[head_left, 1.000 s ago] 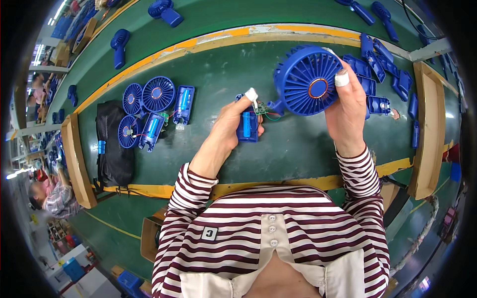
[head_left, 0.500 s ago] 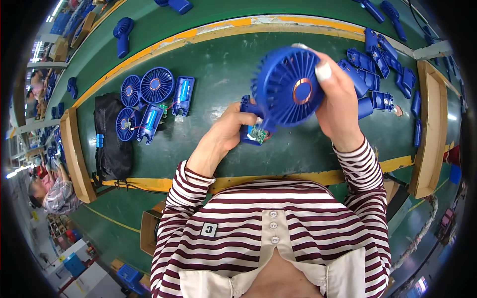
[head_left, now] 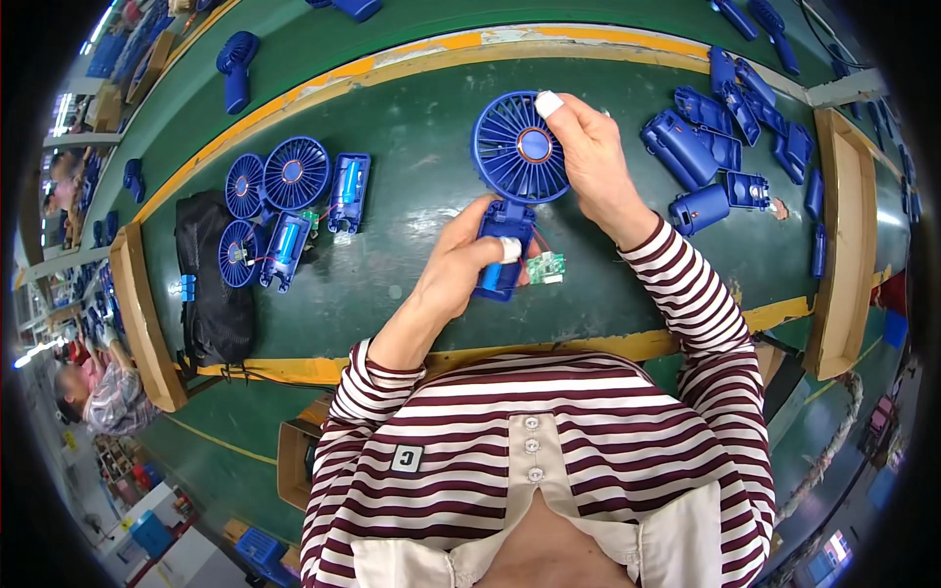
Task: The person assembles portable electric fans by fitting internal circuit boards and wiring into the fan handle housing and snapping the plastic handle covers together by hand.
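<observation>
My left hand (head_left: 453,263) is closed round an open blue handle shell (head_left: 498,221), its thumb pressed inside over a blue battery (head_left: 490,278). My right hand (head_left: 600,167) grips the rim of a round blue fan head (head_left: 498,155) with a copper-coloured ring at its centre. The fan head's lower end meets the top of the handle shell; whether it is seated there I cannot tell. Beside the shell, a small green circuit board (head_left: 546,268) hangs out on red wires. White coverings sit on both thumb tips.
Several part-built fans (head_left: 296,172) with open handles lie at left, near a black bag (head_left: 212,284). Blue shell pieces (head_left: 678,149) are piled at right. Cardboard trays (head_left: 147,318) (head_left: 845,245) bound both ends. Beyond the yellow-edged ledge lie finished-looking fans (head_left: 235,71). A person (head_left: 116,392) sits far left.
My right hand has brought the fan head left and down, turning its face upward, onto the handle shell's top. The shell now stands upright in my left hand, and the circuit board hangs outside it.
</observation>
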A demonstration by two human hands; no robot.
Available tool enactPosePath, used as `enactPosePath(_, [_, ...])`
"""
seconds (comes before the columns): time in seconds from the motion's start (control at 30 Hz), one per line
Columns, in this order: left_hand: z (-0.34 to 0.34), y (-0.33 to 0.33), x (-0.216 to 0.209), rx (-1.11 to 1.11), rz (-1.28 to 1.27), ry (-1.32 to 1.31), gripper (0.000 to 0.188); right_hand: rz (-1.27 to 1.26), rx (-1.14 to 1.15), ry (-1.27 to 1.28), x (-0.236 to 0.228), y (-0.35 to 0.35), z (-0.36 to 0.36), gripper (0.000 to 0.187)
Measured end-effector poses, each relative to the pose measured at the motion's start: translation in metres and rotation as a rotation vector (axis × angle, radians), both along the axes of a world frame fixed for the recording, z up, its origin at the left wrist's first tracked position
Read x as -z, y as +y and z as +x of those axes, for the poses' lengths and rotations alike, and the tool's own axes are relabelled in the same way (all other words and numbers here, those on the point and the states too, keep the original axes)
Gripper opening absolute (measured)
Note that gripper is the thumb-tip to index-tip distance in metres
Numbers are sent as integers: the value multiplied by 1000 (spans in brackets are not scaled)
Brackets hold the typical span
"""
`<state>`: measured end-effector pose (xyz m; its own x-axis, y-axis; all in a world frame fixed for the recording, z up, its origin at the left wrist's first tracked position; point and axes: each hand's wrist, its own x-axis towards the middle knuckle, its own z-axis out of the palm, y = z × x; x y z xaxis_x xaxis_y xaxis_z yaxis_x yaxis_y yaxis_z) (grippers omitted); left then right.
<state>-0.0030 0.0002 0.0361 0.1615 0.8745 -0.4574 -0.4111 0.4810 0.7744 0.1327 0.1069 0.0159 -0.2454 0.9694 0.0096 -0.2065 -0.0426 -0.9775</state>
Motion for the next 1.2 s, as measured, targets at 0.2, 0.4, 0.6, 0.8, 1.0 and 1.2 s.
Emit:
enactPosePath(0.2, [9, 2, 12, 24, 223, 282, 22, 4, 36, 14, 7, 0, -3, 26])
enactPosePath(0.4, [15, 7, 17, -70, 314, 461, 18, 42, 61, -68, 7, 6, -6, 28])
enactPosePath(0.6, [5, 17, 10, -247, -6, 214, 20, 806, 123, -517, -5, -11, 17, 30])
enactPosePath(0.8, [-1, 20, 12, -239, -114, 95, 22, 1132, -12, -686, -9, -53, 33, 31])
enactPosePath(1.0, [2, 18, 15, -228, -95, 25, 21, 1232, 42, -687, -12, -54, 24, 27])
enactPosePath(1.2, [2, 17, 9, -260, -125, -3, 22, 1214, -41, -849, -25, -60, 25, 21])
